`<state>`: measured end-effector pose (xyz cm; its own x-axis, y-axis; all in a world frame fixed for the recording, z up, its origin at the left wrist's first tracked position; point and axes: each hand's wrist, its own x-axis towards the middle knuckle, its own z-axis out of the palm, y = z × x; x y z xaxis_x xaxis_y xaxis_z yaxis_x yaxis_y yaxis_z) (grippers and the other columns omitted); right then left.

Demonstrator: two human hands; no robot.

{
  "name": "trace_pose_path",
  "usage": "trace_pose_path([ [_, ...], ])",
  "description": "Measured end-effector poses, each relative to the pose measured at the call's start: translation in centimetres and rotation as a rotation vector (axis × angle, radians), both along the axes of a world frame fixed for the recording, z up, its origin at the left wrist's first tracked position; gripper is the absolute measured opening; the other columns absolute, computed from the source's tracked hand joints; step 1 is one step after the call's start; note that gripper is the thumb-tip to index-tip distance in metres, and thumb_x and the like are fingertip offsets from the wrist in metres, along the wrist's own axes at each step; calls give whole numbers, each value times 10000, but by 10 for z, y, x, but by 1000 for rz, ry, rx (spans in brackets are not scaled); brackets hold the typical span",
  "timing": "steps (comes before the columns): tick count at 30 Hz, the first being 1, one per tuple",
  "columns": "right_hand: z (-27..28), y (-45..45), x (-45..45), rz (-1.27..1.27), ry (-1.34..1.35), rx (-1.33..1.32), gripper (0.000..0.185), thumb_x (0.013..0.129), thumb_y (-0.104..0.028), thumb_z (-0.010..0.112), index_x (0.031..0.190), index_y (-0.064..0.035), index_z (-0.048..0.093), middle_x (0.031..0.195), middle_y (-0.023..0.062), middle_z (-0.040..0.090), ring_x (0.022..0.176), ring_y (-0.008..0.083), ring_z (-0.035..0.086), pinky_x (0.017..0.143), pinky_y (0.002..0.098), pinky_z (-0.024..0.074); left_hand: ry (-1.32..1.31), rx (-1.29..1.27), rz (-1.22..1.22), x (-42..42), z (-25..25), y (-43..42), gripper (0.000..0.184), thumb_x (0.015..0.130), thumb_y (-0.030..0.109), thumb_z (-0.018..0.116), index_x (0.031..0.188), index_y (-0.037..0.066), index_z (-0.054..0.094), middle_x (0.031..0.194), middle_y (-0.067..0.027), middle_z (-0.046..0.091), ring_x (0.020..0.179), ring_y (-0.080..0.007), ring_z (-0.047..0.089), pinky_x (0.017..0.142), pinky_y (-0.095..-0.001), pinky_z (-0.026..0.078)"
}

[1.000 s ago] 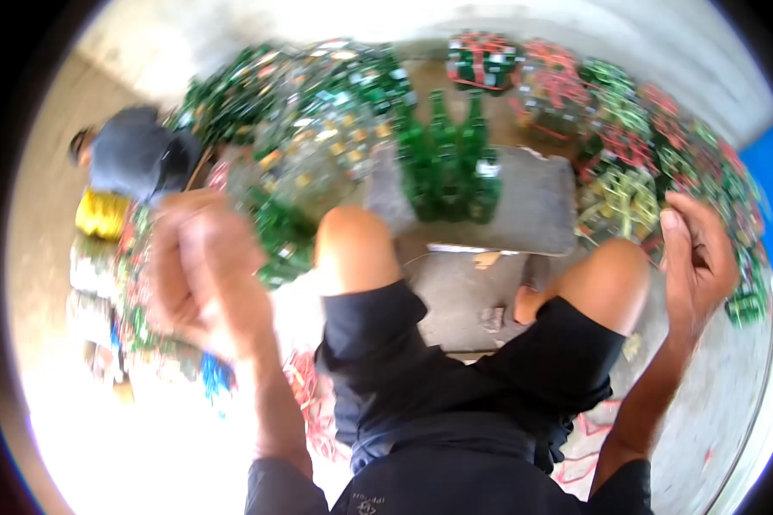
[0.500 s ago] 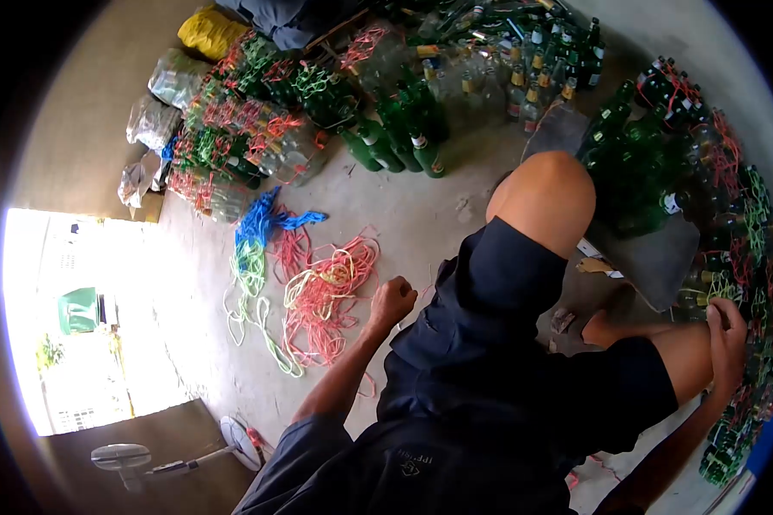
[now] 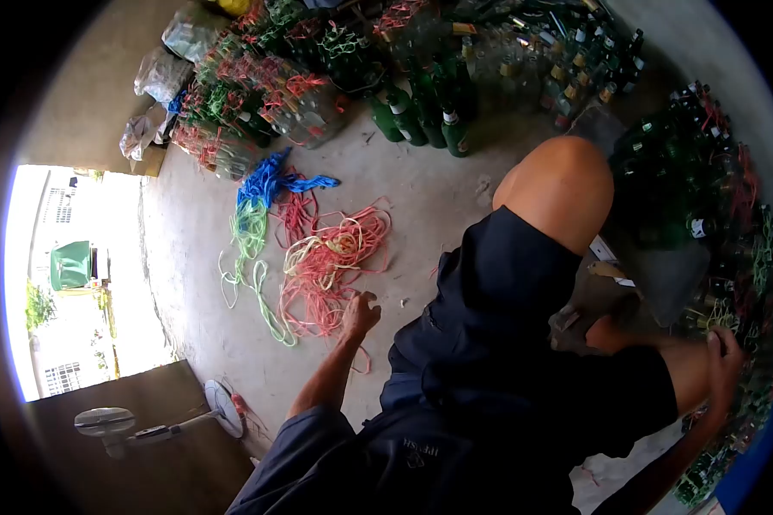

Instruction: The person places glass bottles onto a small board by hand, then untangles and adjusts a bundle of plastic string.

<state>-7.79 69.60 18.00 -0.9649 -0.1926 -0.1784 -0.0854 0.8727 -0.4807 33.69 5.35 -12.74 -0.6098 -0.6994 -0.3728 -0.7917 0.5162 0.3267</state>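
My left hand (image 3: 361,316) is at the lower right edge of a tangled pile of red plastic string (image 3: 326,283), with its fingers loosely bent and a little apart. I see nothing held in it. Pale yellow string (image 3: 339,246) lies on top of the red pile. Beside it are light green string (image 3: 251,230) and blue string (image 3: 270,178). At the right, my right hand (image 3: 726,365) rests on my bent leg near the knee, fingers lying along it and holding nothing visible, close to bottles tied with string.
Loose green bottles (image 3: 421,116) stand on the concrete floor (image 3: 438,193). String-tied bottle bundles (image 3: 296,107) and plastic bags (image 3: 161,75) fill the back left. More green bottles (image 3: 661,172) crowd the right. A standing fan (image 3: 159,429) is at lower left, near a bright doorway (image 3: 86,283).
My left hand has moved down and left toward the red string, its fist loosening. My right hand stays on my leg. The head view has shifted slightly.
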Motion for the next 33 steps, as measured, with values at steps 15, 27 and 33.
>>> trace_pose_path([
  [15,-9,-8,-19,-36,-64,111,308,1036,-260,609,1171,7,685,1087,109,705,1029,222,632,947,369,469,309,188,21,-89,-95,-84,480,752,243,814,1192,65,745,1124,-260,733,1088,-388,700,975,-455,540],
  [27,-11,-17,-21,-44,-32,185,270,1031,-219,601,1149,9,686,1060,129,694,1006,244,629,935,388,477,109,685,521,-124,-120,-89,580,877,234,764,1418,110,596,1129,-102,701,939,-250,696,764,-455,610],
  [33,-16,-21,-23,-61,-41,102,256,1030,-230,606,1124,-6,687,1026,122,681,970,247,604,908,392,465,296,889,577,-135,-81,-61,485,892,270,763,1326,89,644,1120,-42,692,959,-184,679,836,-423,566],
])
